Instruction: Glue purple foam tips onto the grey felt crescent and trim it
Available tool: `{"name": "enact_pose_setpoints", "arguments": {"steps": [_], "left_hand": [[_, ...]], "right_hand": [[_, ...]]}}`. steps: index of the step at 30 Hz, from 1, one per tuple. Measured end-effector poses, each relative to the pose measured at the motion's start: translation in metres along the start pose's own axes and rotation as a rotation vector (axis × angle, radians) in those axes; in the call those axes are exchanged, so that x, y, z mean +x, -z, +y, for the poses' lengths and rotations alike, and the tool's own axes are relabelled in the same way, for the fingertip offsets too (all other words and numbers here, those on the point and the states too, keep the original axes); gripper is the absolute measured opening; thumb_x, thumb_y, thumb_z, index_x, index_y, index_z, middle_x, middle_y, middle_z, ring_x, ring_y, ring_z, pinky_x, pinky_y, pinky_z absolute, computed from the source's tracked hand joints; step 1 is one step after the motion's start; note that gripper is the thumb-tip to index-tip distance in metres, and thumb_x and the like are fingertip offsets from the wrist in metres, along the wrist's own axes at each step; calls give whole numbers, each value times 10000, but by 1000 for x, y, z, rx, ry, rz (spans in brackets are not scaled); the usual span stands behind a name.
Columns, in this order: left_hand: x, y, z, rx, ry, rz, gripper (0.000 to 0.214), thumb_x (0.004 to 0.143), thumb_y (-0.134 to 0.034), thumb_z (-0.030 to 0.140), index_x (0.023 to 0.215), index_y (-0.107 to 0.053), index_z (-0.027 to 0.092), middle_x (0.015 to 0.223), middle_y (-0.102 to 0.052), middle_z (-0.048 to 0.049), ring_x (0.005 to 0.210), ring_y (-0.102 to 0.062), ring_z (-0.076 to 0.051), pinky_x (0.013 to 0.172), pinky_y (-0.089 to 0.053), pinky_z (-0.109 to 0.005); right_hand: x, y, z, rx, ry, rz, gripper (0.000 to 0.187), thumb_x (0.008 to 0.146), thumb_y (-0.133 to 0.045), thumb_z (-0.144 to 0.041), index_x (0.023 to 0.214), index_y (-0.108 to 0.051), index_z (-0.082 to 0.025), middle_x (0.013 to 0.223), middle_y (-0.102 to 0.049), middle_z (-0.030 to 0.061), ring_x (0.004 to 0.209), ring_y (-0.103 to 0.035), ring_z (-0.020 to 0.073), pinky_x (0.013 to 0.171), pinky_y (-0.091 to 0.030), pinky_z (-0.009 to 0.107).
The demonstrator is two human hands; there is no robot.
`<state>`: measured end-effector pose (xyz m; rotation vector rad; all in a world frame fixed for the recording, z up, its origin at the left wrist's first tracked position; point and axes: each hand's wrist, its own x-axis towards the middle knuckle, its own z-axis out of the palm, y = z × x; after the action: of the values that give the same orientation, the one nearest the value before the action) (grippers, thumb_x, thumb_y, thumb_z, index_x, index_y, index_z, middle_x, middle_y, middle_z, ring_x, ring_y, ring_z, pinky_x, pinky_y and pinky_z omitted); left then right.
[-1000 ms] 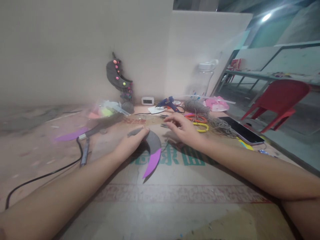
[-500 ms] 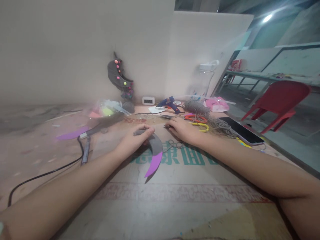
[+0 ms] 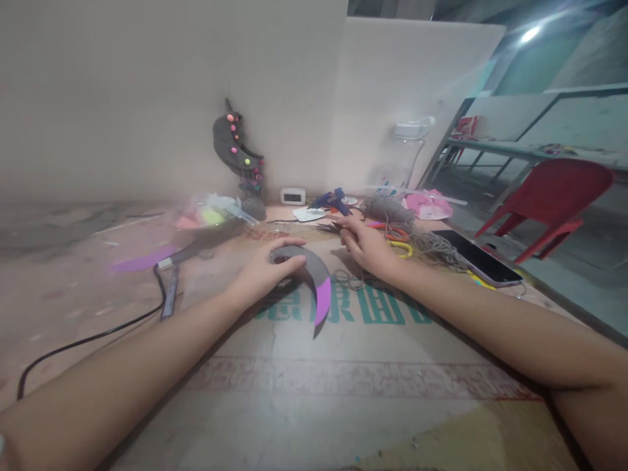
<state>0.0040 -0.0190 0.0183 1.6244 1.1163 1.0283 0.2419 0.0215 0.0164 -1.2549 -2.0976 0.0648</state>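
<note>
My left hand (image 3: 267,271) grips a flat crescent (image 3: 316,267) between thumb and fingers. Grey covers most of its curve, while the lower tip is bare purple and points down toward the table. To the right, my right hand (image 3: 366,245) is held over the table with its fingers loosely apart, and I see nothing held in them. Dark scissor blades (image 3: 330,228) lie by its fingertips, partly covered by the hand. A loose loop of grey yarn (image 3: 350,280) lies below that hand.
Behind are a blue glue gun (image 3: 331,199), a small clock (image 3: 293,196) and a clear bottle (image 3: 409,157). Grey yarn (image 3: 436,248) and a phone (image 3: 478,258) lie right. A purple piece (image 3: 144,259) and a black cable (image 3: 93,340) are left. A decorated crescent (image 3: 230,144) hangs behind.
My left hand has turned the crescent, so its purple tip has swung right and up. My right hand has moved right and slightly away, its fingers lifting and spreading.
</note>
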Motion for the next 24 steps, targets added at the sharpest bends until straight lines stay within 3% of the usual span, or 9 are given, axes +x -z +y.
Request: {"name": "enact_pose_setpoints", "arguments": {"steps": [3,9,15,18,22,24], "left_hand": [[1,1,2,22,-25,2,523,748,-691,463,1197,-636,201,968,-716,-56,846,-654,-196,728,-490,-288],[2,3,2,67,-62,3,487,765,-688,436,1200,-645,222,1077,-715,-54,937,-653,-202,804,-494,-287],[2,2,2,71,-68,8,488,754,-700,446,1178,-655,209,1071,-719,-57,946,-654,-207,841,-490,-303],[4,2,0,85,-64,15,418,769,-674,483,1050,-695,174,968,-733,-58,877,-654,-202,779,-491,-290],[5,0,-7,103,-23,-13,447,825,-557,572,725,-659,148,688,-669,-33,673,-600,-165,651,-457,-272],[4,-1,-10,68,-28,-19,453,840,-535,569,685,-636,156,670,-650,-24,666,-586,-155,661,-452,-269]], "right_hand": [[-3,3,-14,166,-16,23,343,953,-384,-262,1207,-581,-143,857,-654,57,713,-573,163,699,-437,285],[-11,-1,-34,398,-139,-173,370,889,-502,-453,1045,-640,-148,735,-599,10,622,-512,136,596,-397,259],[-13,-5,-34,547,-274,-295,335,810,-584,-485,752,-595,-155,585,-520,-28,508,-433,99,482,-302,231],[-13,-4,-35,623,-282,-294,353,804,-591,-507,726,-567,-163,557,-477,-48,486,-386,84,468,-268,224],[-15,-1,-39,676,-304,-270,378,801,-600,-531,706,-530,-172,535,-439,-64,475,-353,74,471,-252,223],[-15,-1,-41,695,-311,-271,391,794,-606,-547,711,-525,-174,542,-439,-63,479,-359,76,473,-251,224]]}}
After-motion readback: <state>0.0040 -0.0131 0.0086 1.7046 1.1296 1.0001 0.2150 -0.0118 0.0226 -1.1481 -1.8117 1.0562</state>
